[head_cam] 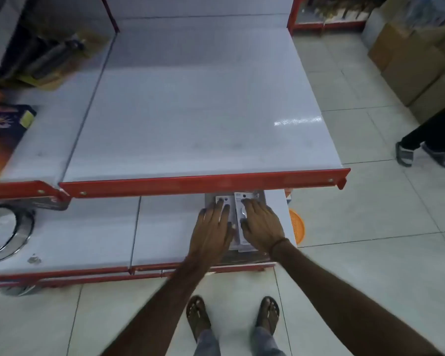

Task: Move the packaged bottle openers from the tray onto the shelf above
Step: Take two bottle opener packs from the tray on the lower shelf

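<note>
Two stacks of white carded bottle opener packs [238, 201] lie side by side in a grey metal tray [260, 195] on the lower shelf, partly under the lip of the shelf above. My left hand [212, 231] rests flat on the left stack with fingers spread. My right hand [261, 224] lies on the right stack, fingers curled over a pack. Whether either hand has a pack gripped is not clear. The upper white shelf [198, 104] with its red front rail [203, 182] is bare.
A round steel sieve [3, 231] sits at the left of the lower shelf. Boxed goods [3, 132] and dark packaged tools [54, 57] lie on the left shelf. An orange plastic basket [297, 224] pokes out at right. Another person's legs [427, 142] and cardboard boxes [409, 65] stand on the tiled floor.
</note>
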Action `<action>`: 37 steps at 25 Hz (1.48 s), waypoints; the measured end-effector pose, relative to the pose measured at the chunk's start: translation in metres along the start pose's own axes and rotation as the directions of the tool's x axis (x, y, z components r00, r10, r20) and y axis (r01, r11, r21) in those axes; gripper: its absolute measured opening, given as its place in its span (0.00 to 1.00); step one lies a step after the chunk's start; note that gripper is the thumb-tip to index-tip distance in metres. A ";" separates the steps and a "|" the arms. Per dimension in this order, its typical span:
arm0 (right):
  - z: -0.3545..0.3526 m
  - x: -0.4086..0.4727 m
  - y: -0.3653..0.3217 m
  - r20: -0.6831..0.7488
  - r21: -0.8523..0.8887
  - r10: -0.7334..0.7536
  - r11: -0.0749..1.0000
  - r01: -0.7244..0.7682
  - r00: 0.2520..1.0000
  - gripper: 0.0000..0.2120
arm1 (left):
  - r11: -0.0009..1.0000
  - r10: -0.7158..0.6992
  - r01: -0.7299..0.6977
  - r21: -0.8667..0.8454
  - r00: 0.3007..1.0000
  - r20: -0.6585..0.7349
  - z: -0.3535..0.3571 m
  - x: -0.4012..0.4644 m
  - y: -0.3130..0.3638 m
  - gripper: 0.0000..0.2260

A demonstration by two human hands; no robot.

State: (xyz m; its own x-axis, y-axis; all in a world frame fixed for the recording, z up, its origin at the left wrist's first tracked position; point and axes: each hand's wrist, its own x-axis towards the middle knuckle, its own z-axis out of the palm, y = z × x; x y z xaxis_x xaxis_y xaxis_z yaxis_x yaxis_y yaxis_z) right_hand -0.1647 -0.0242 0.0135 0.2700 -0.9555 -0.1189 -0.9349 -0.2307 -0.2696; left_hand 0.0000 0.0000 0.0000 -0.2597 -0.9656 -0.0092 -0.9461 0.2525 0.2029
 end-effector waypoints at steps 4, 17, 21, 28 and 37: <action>0.005 0.049 0.008 0.153 0.022 -0.065 0.998 0.062 0.986 0.36 | 0.979 0.166 -0.172 0.108 0.984 0.064 0.003 0.043 -0.020 0.24; 0.010 0.057 0.013 0.272 -0.153 -0.076 0.981 0.121 0.959 0.46 | 0.980 0.145 -0.175 0.094 0.953 0.265 0.019 0.069 -0.022 0.43; -0.007 0.044 0.006 0.116 -0.083 -0.123 0.988 0.133 0.986 0.38 | 0.974 0.116 -0.100 -0.202 0.991 0.072 -0.004 0.054 -0.024 0.37; -0.035 -0.011 -0.015 -0.094 -0.012 -0.139 0.990 0.138 0.986 0.14 | 0.887 -0.051 0.075 -0.456 0.997 0.063 -0.047 0.010 -0.015 0.15; -0.151 -0.064 -0.065 -0.345 -0.005 -0.279 0.955 0.295 0.896 0.20 | 0.856 0.048 -0.142 -0.497 0.979 -0.197 -0.170 -0.049 -0.014 0.16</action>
State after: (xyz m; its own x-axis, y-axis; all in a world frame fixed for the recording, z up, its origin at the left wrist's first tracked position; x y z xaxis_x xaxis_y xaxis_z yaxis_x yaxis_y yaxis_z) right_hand -0.1563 0.0246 0.1827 0.4235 -0.8554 0.2981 -0.8147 -0.5036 -0.2874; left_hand 0.0587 0.0339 0.1639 -0.2618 -0.9455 0.1938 -0.6763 0.3229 0.6621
